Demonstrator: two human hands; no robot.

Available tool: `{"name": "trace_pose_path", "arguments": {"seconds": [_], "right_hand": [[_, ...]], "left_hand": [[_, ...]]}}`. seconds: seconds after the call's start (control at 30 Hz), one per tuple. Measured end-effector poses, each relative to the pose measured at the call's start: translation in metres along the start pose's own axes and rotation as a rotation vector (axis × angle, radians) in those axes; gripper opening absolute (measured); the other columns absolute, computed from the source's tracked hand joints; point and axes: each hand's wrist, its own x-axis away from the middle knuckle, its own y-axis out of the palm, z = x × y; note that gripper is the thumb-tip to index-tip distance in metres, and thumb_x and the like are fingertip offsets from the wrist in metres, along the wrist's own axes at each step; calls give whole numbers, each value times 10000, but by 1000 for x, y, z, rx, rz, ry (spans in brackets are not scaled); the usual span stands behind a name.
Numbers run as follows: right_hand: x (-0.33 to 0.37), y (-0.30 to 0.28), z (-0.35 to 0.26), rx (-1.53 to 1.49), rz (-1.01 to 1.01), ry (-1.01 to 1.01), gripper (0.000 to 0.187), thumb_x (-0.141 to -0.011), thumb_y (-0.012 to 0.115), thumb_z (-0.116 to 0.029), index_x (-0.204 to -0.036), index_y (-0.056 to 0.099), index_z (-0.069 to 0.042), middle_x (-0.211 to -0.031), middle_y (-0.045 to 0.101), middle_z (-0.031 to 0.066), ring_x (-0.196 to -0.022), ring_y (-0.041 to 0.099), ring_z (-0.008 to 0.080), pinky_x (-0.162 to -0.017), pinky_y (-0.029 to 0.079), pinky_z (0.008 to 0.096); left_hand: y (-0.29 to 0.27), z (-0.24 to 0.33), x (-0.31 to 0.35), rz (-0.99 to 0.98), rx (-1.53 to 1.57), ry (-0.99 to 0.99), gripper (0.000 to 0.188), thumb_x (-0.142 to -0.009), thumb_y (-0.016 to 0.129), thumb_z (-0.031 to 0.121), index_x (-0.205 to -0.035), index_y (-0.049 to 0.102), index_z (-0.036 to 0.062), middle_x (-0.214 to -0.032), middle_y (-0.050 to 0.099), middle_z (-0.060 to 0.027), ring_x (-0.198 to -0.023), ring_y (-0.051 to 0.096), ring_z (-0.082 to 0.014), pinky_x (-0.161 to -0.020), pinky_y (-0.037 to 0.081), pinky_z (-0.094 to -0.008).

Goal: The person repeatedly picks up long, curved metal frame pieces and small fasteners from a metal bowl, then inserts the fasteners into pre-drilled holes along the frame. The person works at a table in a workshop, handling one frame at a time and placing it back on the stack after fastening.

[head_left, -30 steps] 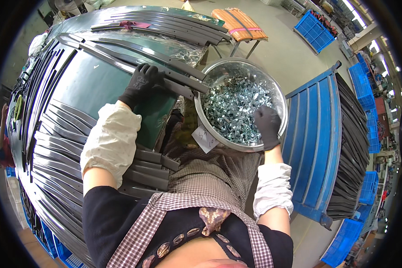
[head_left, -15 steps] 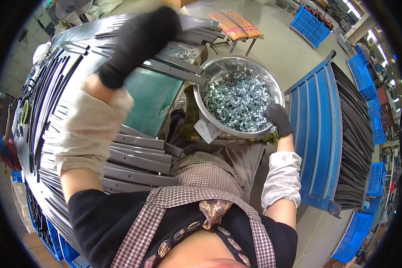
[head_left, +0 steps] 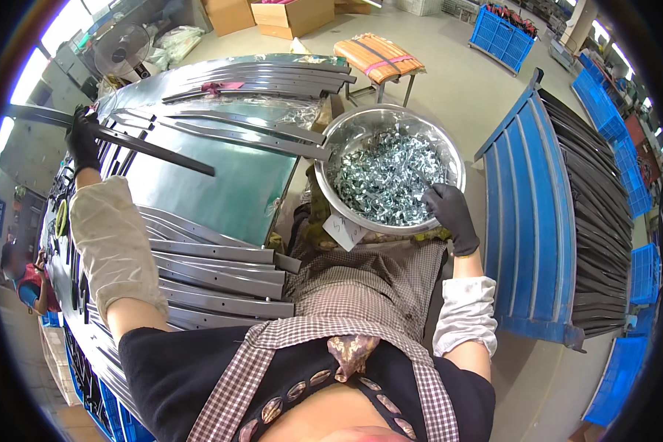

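My left hand (head_left: 83, 140), in a black glove, is raised over the far left part of the table. Its fingers are wrapped round a long dark metal strip (head_left: 166, 153), which slants down toward the middle of the table. In front of me stands a round silver basin (head_left: 460, 166) full of small shiny metal clips (head_left: 387, 173). My right hand (head_left: 453, 214), also black-gloved, is at the basin's near right side with its fingertips at the clips. Those fingers are pressed together, and what is between them is too small to tell.
Grey metal bars (head_left: 214, 269) lie in rows on the table with a green surface (head_left: 250, 177). A blue metal rack (head_left: 527, 221) of dark strips stands to my right. Beyond the basin is a small stool (head_left: 379, 55). Another person (head_left: 33, 283) is at the far left.
My left hand has swung left and away from the table's middle, where it was blurred. The strip in it now shows clearly. My right hand has shifted slightly at the clips.
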Motion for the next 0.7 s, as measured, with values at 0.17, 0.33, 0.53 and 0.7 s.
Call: {"name": "trace_pose_path", "arguments": {"seconds": [0.17,0.33,0.53,0.7], "right_hand": [[27,55,0,-340,-113,-123,233,-965,611,-210,-900,694,-2,-715,641,22,-627,562,90,-614,471,262],[71,89,-28,-533,-231,-62,190,-984,608,-153,-998,668,27,-816,666,11,-737,583,63,-672,491,257],[91,103,-17,-541,-225,-41,188,-985,592,-134,-940,682,25,-782,668,18,-734,598,75,-690,484,252],[100,118,-18,-598,-270,33,178,-983,598,-137,-989,674,24,-771,645,4,-710,571,61,-663,466,243]], "left_hand": [[-47,-86,29,-217,-625,567,245,-919,619,182,-1010,698,-31,-894,731,-106,-752,678,-178,-691,538,-315],[86,-164,199,120,-40,-303,227,-928,658,183,-1011,670,-29,-840,728,-139,-685,666,-173,-633,530,-313],[131,-160,256,-72,-725,5,533,-851,705,374,-1163,582,-41,-1130,614,-312,-1044,614,-437,-876,494,-491],[115,-170,291,-567,-1073,470,373,-847,673,289,-1184,629,135,-1223,586,-245,-1079,594,-439,-879,504,-507]]}}
